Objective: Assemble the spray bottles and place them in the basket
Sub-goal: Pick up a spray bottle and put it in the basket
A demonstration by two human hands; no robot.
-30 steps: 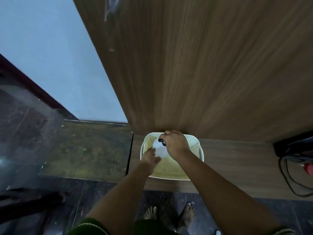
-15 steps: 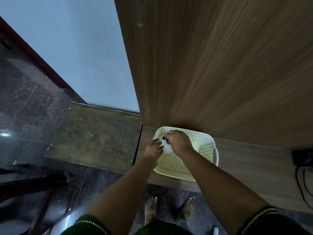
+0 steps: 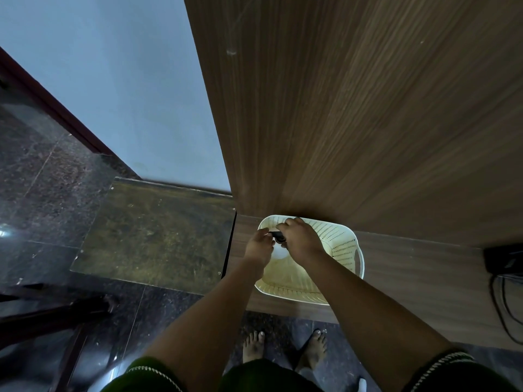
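A cream perforated basket (image 3: pixel 343 241) sits on the wooden table against a wood-grain panel. Over its left end I hold a white spray bottle (image 3: pixel 278 251), mostly hidden between my hands. My left hand (image 3: pixel 259 247) grips the bottle body from the left. My right hand (image 3: pixel 301 240) is closed over the black spray head (image 3: pixel 277 236) on top of the bottle. Only a small white patch of the bottle and the dark nozzle show.
The wooden table (image 3: pixel 410 281) extends right, with a black device and cables (image 3: pixel 503 267) at its right edge. A glass-topped surface (image 3: pixel 152 236) adjoins on the left. A tall wood panel (image 3: pixel 353 108) rises behind the basket. My bare feet (image 3: pixel 283 349) stand on dark floor.
The view has shifted, so the basket and hands sit further right in frame. My hands stay on the bottle and spray head; the left hand has closed in nearer the nozzle.
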